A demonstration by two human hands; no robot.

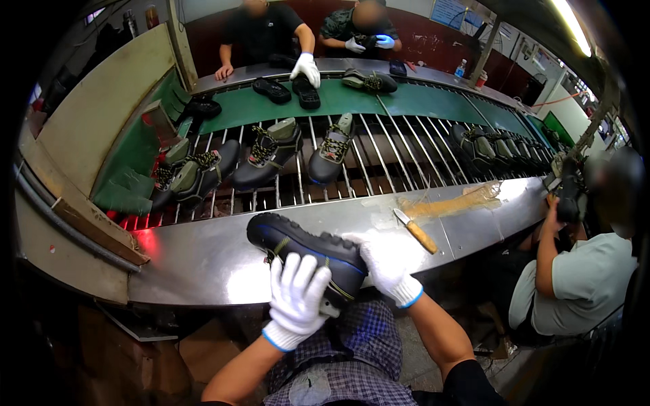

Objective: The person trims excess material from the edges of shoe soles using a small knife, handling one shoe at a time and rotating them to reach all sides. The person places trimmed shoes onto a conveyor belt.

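A black work shoe [318,256] with a chunky sole lies tipped on its side between my hands, over the near edge of the metal ledge. My left hand [298,291], in a white knit glove, presses its fingers against the shoe's upper. My right hand [384,271], gloved the same way, grips the shoe's right end, its fingertips partly hidden behind it. A knife [416,231] with a wooden handle rests on the ledge to the right of the shoe. Beyond the ledge, a black shoe with patterned laces [330,154] stands on the metal rollers.
More laced shoes [269,154] stand on the rollers, with a row of shoes [501,149] further right. Behind runs a green belt [426,101]. Across it, a co-worker's gloved hand [307,70] touches a shoe. Another person [575,277] sits at the right holding a shoe.
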